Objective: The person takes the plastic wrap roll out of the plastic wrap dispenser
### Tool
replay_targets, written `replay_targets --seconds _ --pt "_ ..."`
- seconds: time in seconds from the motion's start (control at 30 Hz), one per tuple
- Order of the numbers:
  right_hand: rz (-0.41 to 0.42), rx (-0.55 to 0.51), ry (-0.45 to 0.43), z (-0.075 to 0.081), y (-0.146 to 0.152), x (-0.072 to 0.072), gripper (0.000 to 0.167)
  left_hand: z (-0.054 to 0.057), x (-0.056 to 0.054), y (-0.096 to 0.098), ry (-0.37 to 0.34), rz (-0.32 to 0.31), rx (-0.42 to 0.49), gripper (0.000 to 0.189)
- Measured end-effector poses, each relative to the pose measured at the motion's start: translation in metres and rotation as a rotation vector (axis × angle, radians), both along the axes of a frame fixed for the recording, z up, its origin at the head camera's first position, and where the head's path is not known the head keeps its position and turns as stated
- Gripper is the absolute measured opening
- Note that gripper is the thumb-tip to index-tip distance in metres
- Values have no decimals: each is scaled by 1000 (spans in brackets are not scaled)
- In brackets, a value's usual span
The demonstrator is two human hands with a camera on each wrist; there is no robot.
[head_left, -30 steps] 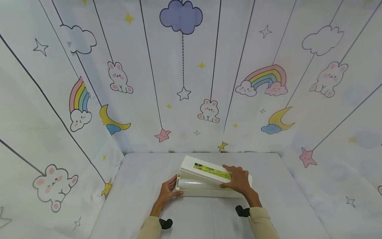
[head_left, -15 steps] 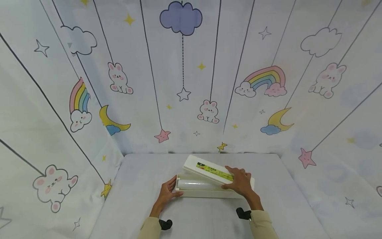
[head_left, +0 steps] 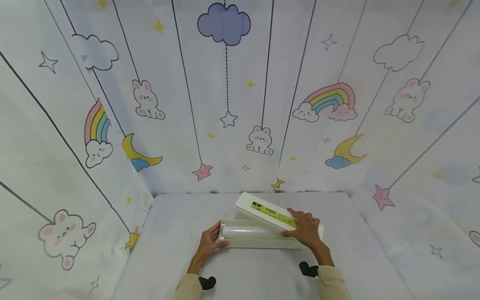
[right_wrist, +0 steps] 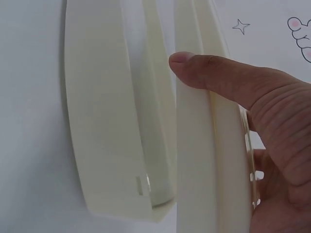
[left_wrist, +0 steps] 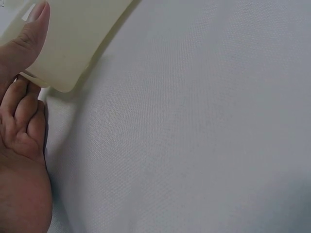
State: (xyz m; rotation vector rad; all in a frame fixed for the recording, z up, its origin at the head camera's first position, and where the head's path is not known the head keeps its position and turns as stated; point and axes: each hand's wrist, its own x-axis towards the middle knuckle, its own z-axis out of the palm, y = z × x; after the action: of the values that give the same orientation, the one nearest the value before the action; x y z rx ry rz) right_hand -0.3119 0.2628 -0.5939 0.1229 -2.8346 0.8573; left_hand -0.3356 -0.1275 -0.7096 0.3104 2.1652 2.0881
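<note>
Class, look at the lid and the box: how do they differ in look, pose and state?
The lid bears a yellow-green label; the front wall of the box is plain. The lid slants across, while the box lies flat on the table. The right hand grips the lid; the left hand holds one end of the box. Both are long, narrow and whitish.

cream box (head_left: 262, 243): partly uncovered | labelled lid (head_left: 267, 212): slanted above | shiny roll (head_left: 247, 232): inside
</note>
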Motion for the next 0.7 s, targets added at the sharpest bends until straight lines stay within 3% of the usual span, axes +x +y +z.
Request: replay_targets --seconds 0.47,0.7 --pt "-44 5 -5 -9 17 -1 98 -2 1 1 -18 8 52 96" --pt "-70 6 -39 3 15 8 98 -1 3 -1 71 -9 3 94"
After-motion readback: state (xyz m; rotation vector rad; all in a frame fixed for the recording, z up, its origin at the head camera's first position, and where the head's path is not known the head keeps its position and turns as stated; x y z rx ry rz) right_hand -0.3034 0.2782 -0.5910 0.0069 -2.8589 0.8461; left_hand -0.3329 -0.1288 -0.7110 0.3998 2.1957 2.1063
